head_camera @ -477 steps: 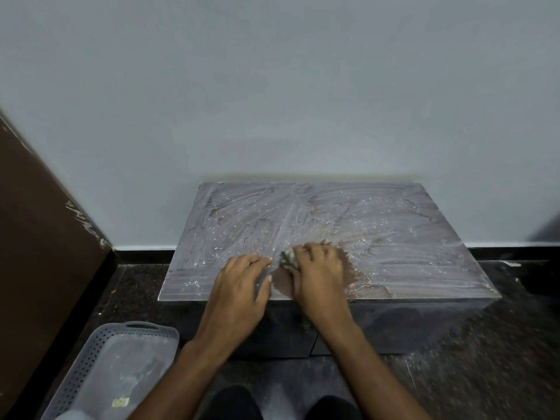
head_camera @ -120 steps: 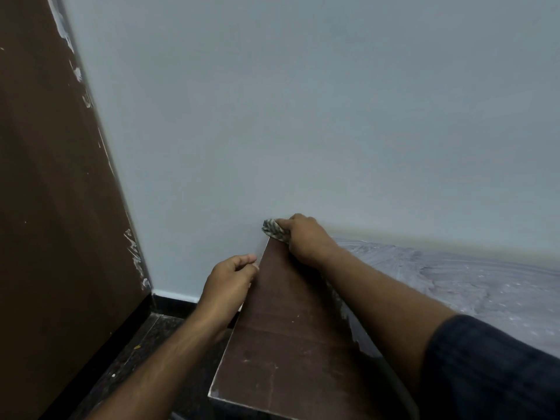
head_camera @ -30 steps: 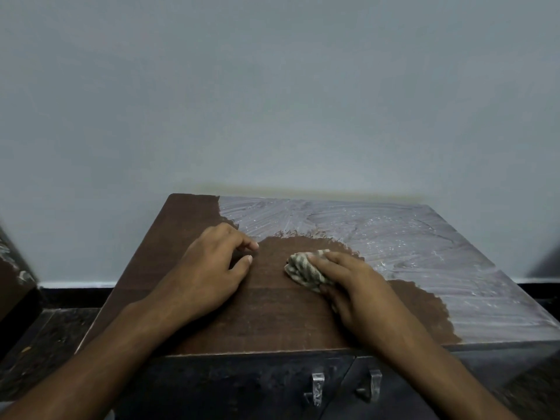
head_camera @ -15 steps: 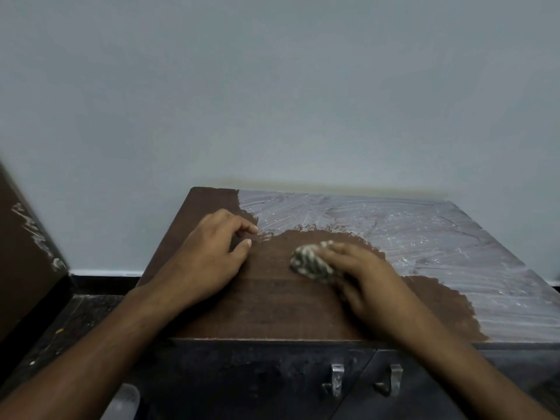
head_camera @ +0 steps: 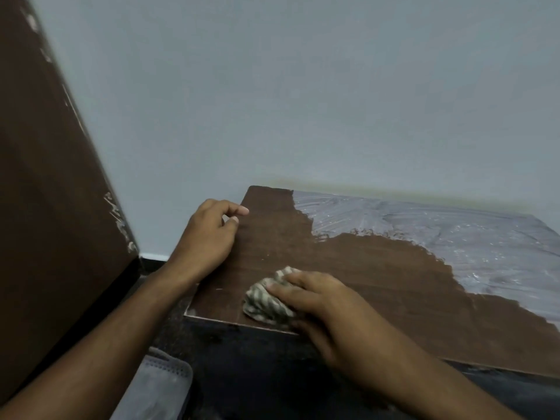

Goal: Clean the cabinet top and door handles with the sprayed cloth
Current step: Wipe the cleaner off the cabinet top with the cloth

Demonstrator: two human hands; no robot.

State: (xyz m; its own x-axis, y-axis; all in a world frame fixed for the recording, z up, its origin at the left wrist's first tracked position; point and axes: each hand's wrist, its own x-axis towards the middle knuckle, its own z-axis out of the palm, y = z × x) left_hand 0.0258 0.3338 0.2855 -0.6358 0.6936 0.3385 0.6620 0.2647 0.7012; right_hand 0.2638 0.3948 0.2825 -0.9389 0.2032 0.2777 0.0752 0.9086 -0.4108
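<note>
The cabinet top is dark brown wood on its left and front part, while grey-white foam film covers the back right. A crumpled striped cloth lies near the front left corner of the top. My right hand presses down on the cloth, fingers laid over it. My left hand rests at the left edge of the top with loosely curled fingers, holding nothing. The door handles are out of view.
A pale wall rises right behind the cabinet. A tall brown wooden panel stands at the left. A grey plastic basket sits on the dark floor in front of the cabinet's left corner.
My right hand has slid the cloth from the middle of the top toward the front left corner. My left hand has moved out to the left edge. The view has swung left; the handles have dropped out of sight.
</note>
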